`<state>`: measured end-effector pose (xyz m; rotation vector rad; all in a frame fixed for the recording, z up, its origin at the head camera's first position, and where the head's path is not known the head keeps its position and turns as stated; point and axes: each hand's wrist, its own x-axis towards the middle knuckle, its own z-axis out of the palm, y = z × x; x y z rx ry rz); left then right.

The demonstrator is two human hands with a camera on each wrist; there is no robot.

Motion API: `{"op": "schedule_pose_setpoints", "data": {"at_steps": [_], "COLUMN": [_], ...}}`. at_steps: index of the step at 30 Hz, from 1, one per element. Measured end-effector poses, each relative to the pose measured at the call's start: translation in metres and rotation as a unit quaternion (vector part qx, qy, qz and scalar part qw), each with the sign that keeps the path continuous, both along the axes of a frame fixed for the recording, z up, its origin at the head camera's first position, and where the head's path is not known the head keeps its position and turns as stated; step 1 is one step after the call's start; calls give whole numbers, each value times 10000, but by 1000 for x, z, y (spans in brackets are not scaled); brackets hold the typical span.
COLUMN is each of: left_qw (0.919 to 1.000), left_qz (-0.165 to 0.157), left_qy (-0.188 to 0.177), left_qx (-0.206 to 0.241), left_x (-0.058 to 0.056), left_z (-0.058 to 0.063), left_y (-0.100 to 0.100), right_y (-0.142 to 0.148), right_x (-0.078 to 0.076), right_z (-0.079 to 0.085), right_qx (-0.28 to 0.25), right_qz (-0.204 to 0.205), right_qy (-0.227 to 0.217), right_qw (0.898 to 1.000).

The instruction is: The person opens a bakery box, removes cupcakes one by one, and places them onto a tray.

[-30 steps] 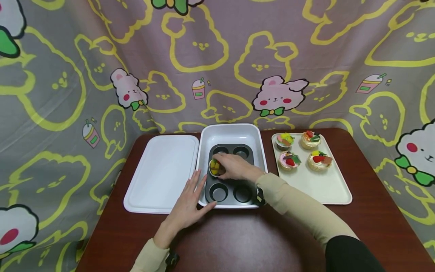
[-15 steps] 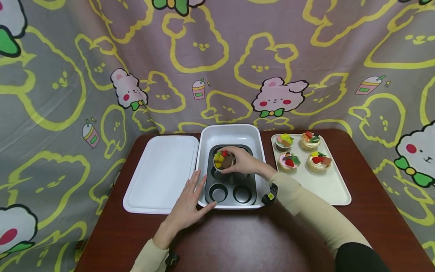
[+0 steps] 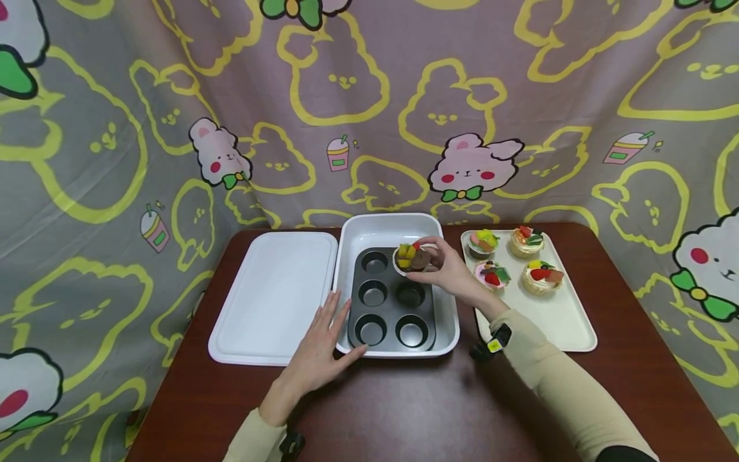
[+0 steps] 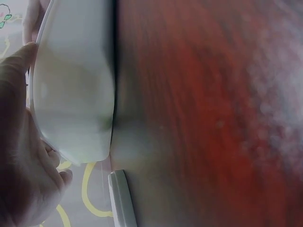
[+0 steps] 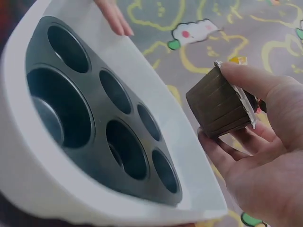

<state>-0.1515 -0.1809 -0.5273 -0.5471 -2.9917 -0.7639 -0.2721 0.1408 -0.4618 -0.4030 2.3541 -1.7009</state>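
My right hand (image 3: 453, 276) grips a cupcake (image 3: 407, 258) above the back right of a dark muffin pan (image 3: 392, 312). In the right wrist view the cupcake shows a pleated brown cup (image 5: 213, 104), tilted between thumb and fingers; in the head view its top bears yellow, red and brown pieces. The pan lies inside a deep white bin (image 3: 390, 222). My left hand (image 3: 314, 350) rests at the bin's near left corner, its fingers straight and spread along the rim. In the left wrist view that hand (image 4: 28, 170) touches the bin's side (image 4: 75, 94).
To the right, a cream tray (image 3: 557, 327) holds several fruit-topped cakes (image 3: 541, 277) toward its back. A flat white lid (image 3: 271, 295) lies left of the bin. All stand on a dark red-brown table (image 3: 404, 410), with a patterned curtain (image 3: 392, 96) behind and at both sides.
My right hand has lifted the cupcake from the pan's left middle cup and carried it to the right and back. The left hand has stayed in place.
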Motion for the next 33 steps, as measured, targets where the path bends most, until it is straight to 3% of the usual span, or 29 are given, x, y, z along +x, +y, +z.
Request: {"op": "schedule_pose_setpoints", "data": {"at_steps": [16,24,33], "left_qw": [10000,9999,9992], "left_qz": [-43,-49,-94], "left_qy": [63,134,318], "left_qx": [9,-5,201], "left_x": [1,1,1], "left_z": [0,-3,-4], "left_y": [-1,-1,-1], "right_y": [81,116,150], "right_x": [39,60,80], "right_z": [2,-7,-19], "right_qx": [-214,-642,-444], "right_qz": [-788,-1027,-1581], "right_qy": [45,196,469], "right_qw": [9966,9924,9853]}}
